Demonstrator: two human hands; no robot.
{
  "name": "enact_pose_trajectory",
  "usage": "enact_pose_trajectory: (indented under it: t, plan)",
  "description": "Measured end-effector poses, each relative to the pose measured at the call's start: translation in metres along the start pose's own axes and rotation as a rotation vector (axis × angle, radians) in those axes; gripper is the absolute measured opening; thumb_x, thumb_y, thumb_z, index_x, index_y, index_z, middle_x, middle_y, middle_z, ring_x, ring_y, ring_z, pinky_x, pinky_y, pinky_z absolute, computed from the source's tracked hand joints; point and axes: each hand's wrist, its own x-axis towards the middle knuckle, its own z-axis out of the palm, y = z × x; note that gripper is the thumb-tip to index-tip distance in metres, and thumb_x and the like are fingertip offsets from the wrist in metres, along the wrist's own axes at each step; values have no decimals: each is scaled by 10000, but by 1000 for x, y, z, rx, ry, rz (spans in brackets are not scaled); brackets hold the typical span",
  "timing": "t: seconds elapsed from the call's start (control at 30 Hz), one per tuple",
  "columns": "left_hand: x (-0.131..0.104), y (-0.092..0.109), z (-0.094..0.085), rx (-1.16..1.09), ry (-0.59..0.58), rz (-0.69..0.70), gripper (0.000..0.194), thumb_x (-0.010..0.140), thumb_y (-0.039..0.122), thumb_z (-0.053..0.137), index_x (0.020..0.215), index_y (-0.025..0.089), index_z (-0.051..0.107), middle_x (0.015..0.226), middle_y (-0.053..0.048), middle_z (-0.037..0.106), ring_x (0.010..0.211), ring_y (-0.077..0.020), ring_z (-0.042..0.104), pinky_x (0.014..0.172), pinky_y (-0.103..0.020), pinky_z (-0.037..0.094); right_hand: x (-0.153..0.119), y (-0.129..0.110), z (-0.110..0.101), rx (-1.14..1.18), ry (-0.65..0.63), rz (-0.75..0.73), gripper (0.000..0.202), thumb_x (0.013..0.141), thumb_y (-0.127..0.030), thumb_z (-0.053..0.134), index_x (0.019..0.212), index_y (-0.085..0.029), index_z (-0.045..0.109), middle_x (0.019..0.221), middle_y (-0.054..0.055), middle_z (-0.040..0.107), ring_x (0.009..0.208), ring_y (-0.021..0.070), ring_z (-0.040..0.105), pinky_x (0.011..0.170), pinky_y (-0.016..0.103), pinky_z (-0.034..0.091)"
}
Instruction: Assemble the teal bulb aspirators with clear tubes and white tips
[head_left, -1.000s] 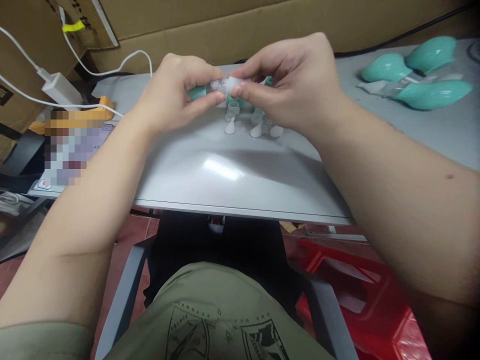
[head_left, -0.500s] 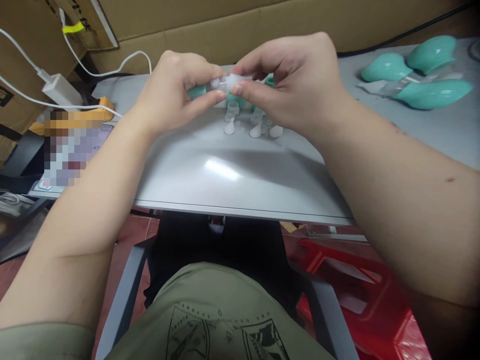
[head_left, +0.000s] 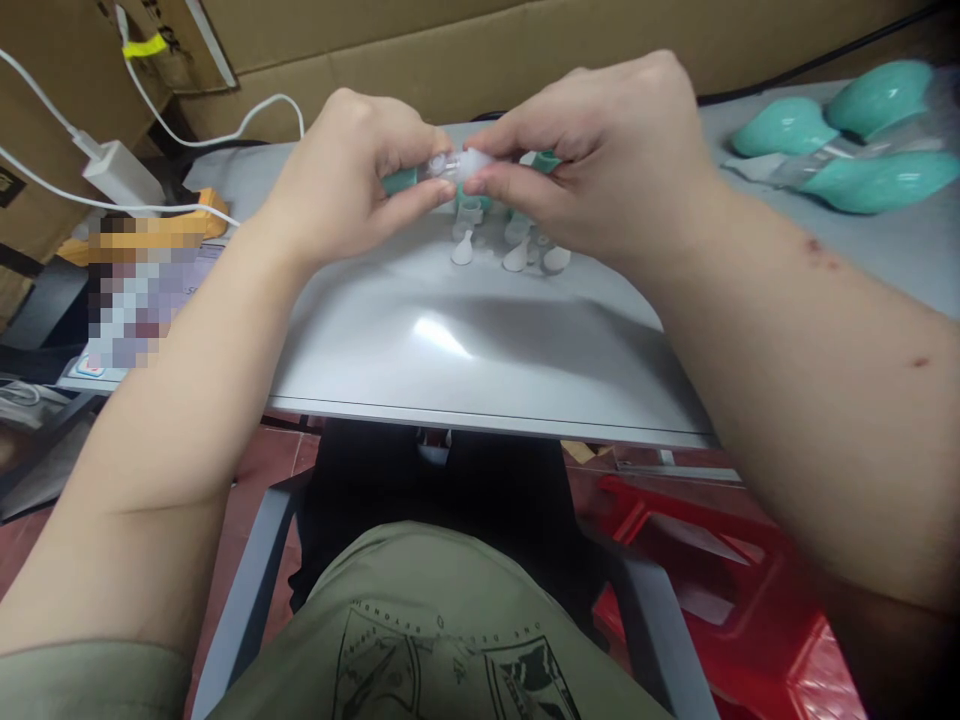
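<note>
My left hand [head_left: 375, 175] is closed around a teal bulb piece [head_left: 400, 181] whose clear plastic tube [head_left: 444, 166] points to the right. Thumb and forefinger of my right hand [head_left: 592, 150] pinch a white tip [head_left: 474, 163] at the end of that tube. The two parts meet between my fingertips, above the far part of the table; how far they fit together I cannot tell. Just below the hands stand several small clear connectors, one a clear connector [head_left: 470, 212], with white flat-ended pieces [head_left: 463, 249] in front of them. More teal parts are partly hidden behind my right hand.
Several teal bulb aspirators [head_left: 870, 182] with clear tubes lie at the far right of the grey table [head_left: 480, 370]. At left are a white charger [head_left: 124, 175], cables, an orange power strip [head_left: 214, 212] and a blurred-out phone. Cardboard [head_left: 450, 60] stands behind. A red stool [head_left: 675, 560] is below.
My right hand has shifted slightly up and to the right, still pinching the white tip. The left hand keeps its grip on the bulb piece. The view has moved a little.
</note>
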Motion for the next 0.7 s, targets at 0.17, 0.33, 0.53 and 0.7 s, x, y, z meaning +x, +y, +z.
enact_pose_trajectory:
  t: [0.17,0.33,0.53,0.7]
  plan:
    - [1,3,-3,45,-57,6,949,1094,935,243,1009,180,812,883,-135,747,852,-298,734,788,-446,524,0,6,1,-12,-11,-49,216,1005,-232,843,1180,-349,890,1105,-88,857,1047,199,816,1016,360,657]
    - [1,-1,0,89,-72,38,959,1085,958,198,939,201,768,795,-99,664,790,-280,718,743,-419,494,0,5,2,7,-16,-23,195,984,-223,869,1133,-345,898,1038,-72,847,977,196,806,982,366,661]
    - [0,-1,6,125,-5,64,884,1121,868,224,948,202,779,778,-99,655,749,-270,692,691,-397,451,-1,-2,3,93,29,50,108,993,-280,831,1066,-317,902,975,-45,844,870,198,769,901,378,654]
    - [-1,-1,5,165,22,32,583,1114,680,396,929,264,762,782,-92,624,765,-300,681,689,-438,475,-1,-8,4,187,47,125,93,949,-245,836,977,-320,883,865,-39,820,766,189,713,746,336,584]
